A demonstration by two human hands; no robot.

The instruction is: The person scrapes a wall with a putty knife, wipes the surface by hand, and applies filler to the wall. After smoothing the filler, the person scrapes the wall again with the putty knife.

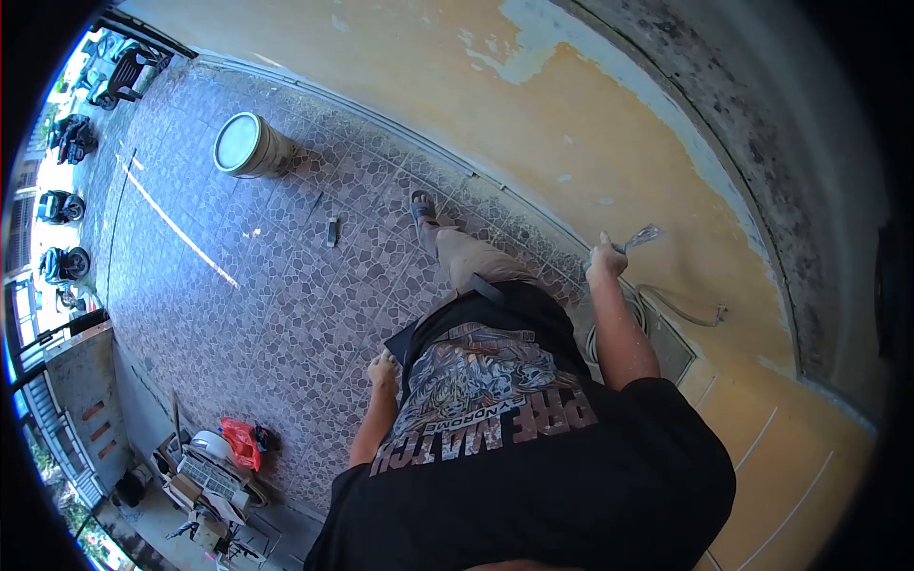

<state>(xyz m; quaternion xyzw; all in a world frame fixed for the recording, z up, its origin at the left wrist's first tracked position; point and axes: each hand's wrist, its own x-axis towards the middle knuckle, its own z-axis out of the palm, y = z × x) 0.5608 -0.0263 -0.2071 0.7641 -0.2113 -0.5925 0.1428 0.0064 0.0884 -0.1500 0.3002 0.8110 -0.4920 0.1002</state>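
Observation:
My right hand (606, 259) is closed around the handle of a putty knife (642, 237), its blade close to the yellow wall (609, 143). Pale patches show where paint has come off higher up. Down at my side, my left hand (383, 369) has its fingers curled at a dark flat plate (404, 339), which is partly hidden by my black shirt (533, 466). Out on the patterned tile floor (314, 333) lies a small dark tool (332, 231), apart from both hands.
A lidded bucket (252, 147) stands on the floor near the wall base. A hose (681, 317) runs from a tap (722, 312) beside my right arm. A red plastic bag (242, 443) and piled household items (214, 481) are at lower left. Motorbikes (65, 262) stand beyond the floor's far edge.

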